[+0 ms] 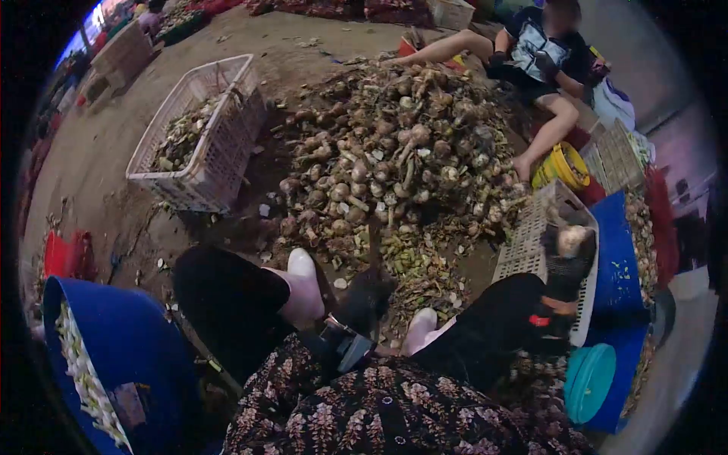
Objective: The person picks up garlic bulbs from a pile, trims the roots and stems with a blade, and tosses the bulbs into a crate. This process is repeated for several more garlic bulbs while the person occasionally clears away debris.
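Sitting low on the ground, the person has a big heap of garlic (pixel 394 152) spread in front of both feet. The right hand (pixel 565 265), in a dark glove, is raised at the right and closed around a garlic bulb (pixel 574 240), which it holds above a white crate (pixel 523 243). The left hand (pixel 364 302), also in a dark glove, sits low between the knees. Its grip is too dark to make out. A blue tub (pixel 129 341) of pale cloves stands by the left knee. A second crate (pixel 208 152) of trimmings stands left of the heap. Beyond the heap, another person (pixel 542 53) sits near a yellow bucket (pixel 560 165).
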A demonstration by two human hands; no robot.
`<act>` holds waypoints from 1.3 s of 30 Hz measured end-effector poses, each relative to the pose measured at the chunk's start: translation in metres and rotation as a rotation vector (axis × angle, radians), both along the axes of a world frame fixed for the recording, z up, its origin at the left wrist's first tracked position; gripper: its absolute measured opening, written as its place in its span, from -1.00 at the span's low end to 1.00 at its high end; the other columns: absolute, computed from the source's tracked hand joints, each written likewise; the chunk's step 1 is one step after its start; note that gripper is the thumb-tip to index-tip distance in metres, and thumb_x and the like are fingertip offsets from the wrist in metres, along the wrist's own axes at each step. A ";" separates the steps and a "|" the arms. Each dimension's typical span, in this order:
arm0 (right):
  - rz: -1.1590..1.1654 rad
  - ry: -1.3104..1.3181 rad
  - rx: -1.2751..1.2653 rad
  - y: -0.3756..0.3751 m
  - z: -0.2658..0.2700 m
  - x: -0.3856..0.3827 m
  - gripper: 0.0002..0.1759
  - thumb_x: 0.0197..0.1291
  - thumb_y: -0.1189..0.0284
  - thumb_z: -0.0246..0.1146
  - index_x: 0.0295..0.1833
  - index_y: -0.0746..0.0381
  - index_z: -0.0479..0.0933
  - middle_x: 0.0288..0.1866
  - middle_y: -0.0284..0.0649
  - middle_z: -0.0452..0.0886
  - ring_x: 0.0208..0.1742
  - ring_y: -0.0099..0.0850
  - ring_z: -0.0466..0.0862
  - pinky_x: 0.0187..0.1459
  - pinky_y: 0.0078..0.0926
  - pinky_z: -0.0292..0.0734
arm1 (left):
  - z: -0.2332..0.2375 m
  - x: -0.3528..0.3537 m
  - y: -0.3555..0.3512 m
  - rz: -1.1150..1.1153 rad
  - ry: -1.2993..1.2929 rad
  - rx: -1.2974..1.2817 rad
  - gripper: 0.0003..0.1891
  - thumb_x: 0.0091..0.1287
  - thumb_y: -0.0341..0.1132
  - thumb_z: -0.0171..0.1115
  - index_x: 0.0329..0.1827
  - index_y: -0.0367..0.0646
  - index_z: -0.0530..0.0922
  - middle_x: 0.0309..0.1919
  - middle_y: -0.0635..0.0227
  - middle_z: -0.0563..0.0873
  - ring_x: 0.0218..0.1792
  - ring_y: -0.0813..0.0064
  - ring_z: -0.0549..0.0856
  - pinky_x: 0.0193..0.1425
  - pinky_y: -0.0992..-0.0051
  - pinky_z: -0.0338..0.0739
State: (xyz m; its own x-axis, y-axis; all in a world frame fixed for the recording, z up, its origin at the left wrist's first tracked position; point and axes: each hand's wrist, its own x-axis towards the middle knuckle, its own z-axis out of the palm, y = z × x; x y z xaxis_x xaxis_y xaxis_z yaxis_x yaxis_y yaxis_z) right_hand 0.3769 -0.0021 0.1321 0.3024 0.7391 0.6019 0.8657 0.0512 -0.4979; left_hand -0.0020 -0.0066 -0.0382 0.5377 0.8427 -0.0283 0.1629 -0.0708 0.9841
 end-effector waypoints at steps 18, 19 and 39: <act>0.509 -0.337 -0.542 0.067 -0.028 -0.030 -0.68 0.14 0.29 0.16 -0.06 0.26 0.50 -0.22 -0.08 0.56 -0.31 -0.32 0.60 -0.24 -0.42 0.47 | 0.066 -0.021 -0.021 0.209 -0.308 -0.699 -0.77 0.21 -0.24 0.25 -0.50 -0.14 0.45 -0.73 0.48 0.43 -0.74 0.61 0.38 -0.66 0.55 0.25; 0.594 -0.334 -0.551 0.085 -0.034 -0.058 -0.66 0.13 0.27 0.16 -0.05 0.25 0.50 -0.18 -0.07 0.56 -0.27 -0.28 0.60 -0.20 -0.39 0.47 | 0.068 -0.022 -0.022 0.246 -0.328 -0.697 -0.77 0.21 -0.24 0.25 -0.51 -0.13 0.44 -0.74 0.49 0.42 -0.75 0.63 0.37 -0.68 0.55 0.25; 1.088 -0.677 -0.457 0.239 -0.333 -0.437 -0.56 -0.15 0.30 0.22 -0.03 0.10 0.55 -0.15 -0.10 0.54 -0.04 -0.06 0.49 0.05 0.02 0.29 | 0.044 -0.098 0.028 0.665 -0.283 -0.701 -0.81 0.22 -0.28 0.24 -0.29 -0.19 0.46 -0.64 0.48 0.48 -0.68 0.66 0.46 -0.62 0.61 0.36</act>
